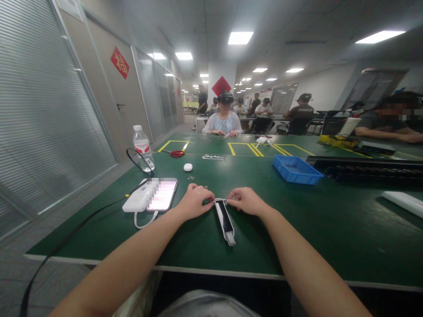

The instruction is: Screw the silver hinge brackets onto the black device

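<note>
A narrow white-and-black strip-shaped part [224, 220] lies lengthwise on the green table [297, 237] in front of me. My left hand [194, 201] is curled at the left of its far end, fingers pinched on something small and reddish that I cannot make out. On the right of that same end, my right hand [246, 200] pinches with its fingers closed; what it holds is too small to tell.
A phone [161, 194] on a white power bank [136, 200] lies to the left, with a water bottle [143, 149], a white puck [187, 167] and red scissors [176, 153] beyond. A blue tray [296, 169] sits at right. Other people sit across the table.
</note>
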Tool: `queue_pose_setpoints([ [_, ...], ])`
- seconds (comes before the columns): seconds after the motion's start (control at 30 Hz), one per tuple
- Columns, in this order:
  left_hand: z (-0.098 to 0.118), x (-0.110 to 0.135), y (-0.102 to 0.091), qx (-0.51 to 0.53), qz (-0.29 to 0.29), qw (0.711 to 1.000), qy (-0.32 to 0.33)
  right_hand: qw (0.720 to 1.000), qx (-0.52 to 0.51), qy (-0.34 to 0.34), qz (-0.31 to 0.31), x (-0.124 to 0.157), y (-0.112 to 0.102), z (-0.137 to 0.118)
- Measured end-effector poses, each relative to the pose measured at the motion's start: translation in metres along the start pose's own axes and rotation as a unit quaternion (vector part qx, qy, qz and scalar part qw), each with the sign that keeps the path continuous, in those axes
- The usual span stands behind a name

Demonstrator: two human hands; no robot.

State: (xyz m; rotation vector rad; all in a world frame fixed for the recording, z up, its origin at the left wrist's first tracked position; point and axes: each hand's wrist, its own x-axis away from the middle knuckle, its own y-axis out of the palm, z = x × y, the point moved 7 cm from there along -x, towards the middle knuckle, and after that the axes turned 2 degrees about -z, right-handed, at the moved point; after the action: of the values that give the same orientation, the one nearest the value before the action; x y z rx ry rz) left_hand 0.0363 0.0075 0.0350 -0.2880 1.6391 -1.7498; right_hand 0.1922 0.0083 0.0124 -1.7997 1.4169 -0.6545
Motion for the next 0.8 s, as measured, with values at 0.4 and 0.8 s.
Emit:
queue_pose_setpoints([
  [0.4,-0.0005,-0.0005,0.0004,0.003,-0.002,1.000,0.000,0.999,-0.027,-0.031,-0.002,-0.0015,0.0037,0.0014],
  [0.8,-0.0012,-0.0005,0.0017,0.012,-0.001,1.000,0.001,0.997,-0.009,-0.064,0.031,-0.0031,0.0076,-0.0040],
])
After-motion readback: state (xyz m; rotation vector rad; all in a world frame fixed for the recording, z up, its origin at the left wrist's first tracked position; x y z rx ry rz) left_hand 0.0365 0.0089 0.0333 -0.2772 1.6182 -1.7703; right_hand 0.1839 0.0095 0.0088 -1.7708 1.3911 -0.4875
